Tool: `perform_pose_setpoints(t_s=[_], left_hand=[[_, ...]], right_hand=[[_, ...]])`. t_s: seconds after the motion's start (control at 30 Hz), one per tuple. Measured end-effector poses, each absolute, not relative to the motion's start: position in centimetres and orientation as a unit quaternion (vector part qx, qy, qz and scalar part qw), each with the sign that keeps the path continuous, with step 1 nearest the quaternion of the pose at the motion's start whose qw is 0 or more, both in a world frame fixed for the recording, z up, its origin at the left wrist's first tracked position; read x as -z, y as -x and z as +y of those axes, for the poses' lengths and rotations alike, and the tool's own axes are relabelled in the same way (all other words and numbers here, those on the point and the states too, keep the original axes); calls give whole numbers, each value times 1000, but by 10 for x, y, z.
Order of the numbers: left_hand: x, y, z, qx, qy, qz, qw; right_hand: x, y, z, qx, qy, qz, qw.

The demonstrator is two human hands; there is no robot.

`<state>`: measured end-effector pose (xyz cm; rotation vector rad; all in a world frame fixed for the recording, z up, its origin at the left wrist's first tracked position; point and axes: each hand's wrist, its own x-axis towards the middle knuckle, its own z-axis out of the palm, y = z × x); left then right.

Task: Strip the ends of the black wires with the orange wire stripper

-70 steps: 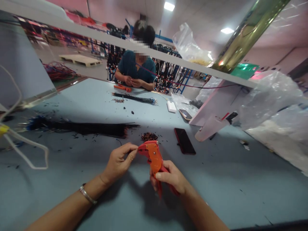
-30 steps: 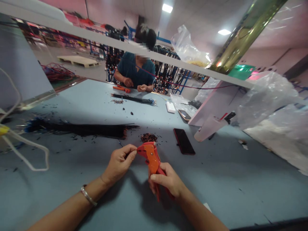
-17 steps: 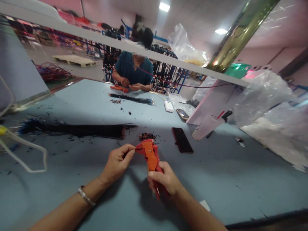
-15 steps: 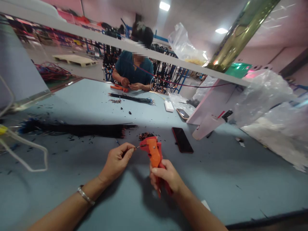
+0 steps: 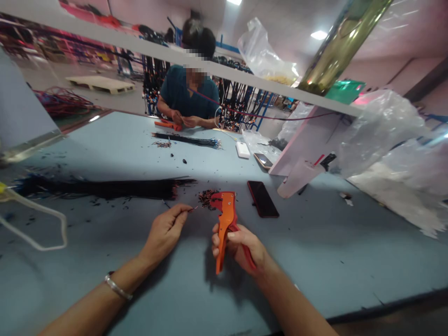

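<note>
Over the littered table (image 5: 315,238), a pallet (image 5: 101,84) beyond, left hand (image 5: 164,229) pinches a probable wire (image 5: 194,208), right hand (image 5: 254,241) grips an orange tool (image 5: 227,214).

held tool (image 5: 227,213): smooth | bracelet (image 5: 118,287): shiny metal | tabletop (image 5: 315,247): smooth, matt | bag (image 5: 387,116): glossy plastic | pallet (image 5: 100,84): wood

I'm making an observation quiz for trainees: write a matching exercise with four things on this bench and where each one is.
1. orange-and-red tool
2. thin wire
3. black wire bundle
4. dark phone

A. lying left of the scrap pile
B. gripped in the right hand
C. lying right of the tool
D. pinched in the left hand

Pairs: 1-B; 2-D; 3-A; 4-C
</note>
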<state>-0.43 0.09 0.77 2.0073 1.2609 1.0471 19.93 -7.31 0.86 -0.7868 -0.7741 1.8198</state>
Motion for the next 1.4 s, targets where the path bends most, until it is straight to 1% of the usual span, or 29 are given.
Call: perform_pose_setpoints(t_s=[0.23, 0.33, 0.4, 0.47, 0.53, 0.6, 0.67, 0.77, 1.0, 1.23, 1.4], left_hand=[[-3, 2, -1, -396, -744, 457, 285], [-3, 1, -2, -405, -731, 460, 300], [-4, 0, -3, -402, -718, 474, 313], [-7, 0, -3, -394, -709, 480, 334], [-10, 0, -5, -389, -701, 470, 369], [-13, -1, -6, -392, -692, 447, 410], [-15, -2, -9, -397, -683, 424, 442], [-15, -3, -12, -400, -674, 408, 468], [-15, -5, -17, -388, -646, 374, 541], [-15, -8, -21, -388, -645, 372, 543], [-17, -11, -23, -385, -626, 366, 571]], right_hand=[[-10, -200, -74, -725, 298, -361, 506], [-18, -200, -76, -674, 339, -451, 476], [-23, -199, -78, -581, 417, -542, 441], [-25, -195, -80, -445, 491, -624, 415], [-24, -192, -81, -308, 532, -679, 402], [-20, -189, -81, -196, 550, -714, 387], [-16, -187, -82, -109, 555, -741, 363], [-12, -187, -82, -31, 539, -770, 339], [-8, -186, -82, 2, 506, -790, 347], [-6, -187, -81, -8, 511, -788, 344], [-5, -189, -80, -25, 521, -779, 348]])
